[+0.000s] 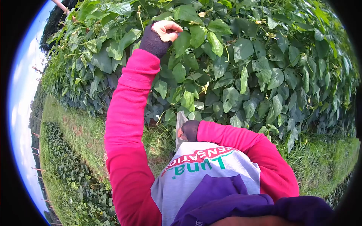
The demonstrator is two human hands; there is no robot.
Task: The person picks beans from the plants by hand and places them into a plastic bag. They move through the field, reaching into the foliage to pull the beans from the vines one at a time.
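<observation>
My left hand (163,34), in a dark fingerless glove, is raised into the leafy vines (241,49) at the top. Its fingertips are pinched together beside a green leaf (198,35); what they hold, if anything, is too small to tell. Low in front of my chest, my right hand (187,130) also wears a dark glove. Its fingers are closed around a pale, translucent plastic bag (181,119), whose upper edge sticks up beside them. The bag's inside is hidden. Small pale blossoms (205,88) hang among the leaves near both hands.
Dense climbing foliage spans the upper view. Grass (315,162) grows at its foot on the right. To the left lie a grassy strip (71,126), a low leafy row (71,171) and several thin stakes (37,169). A wooden pole (61,6) juts out at the upper left.
</observation>
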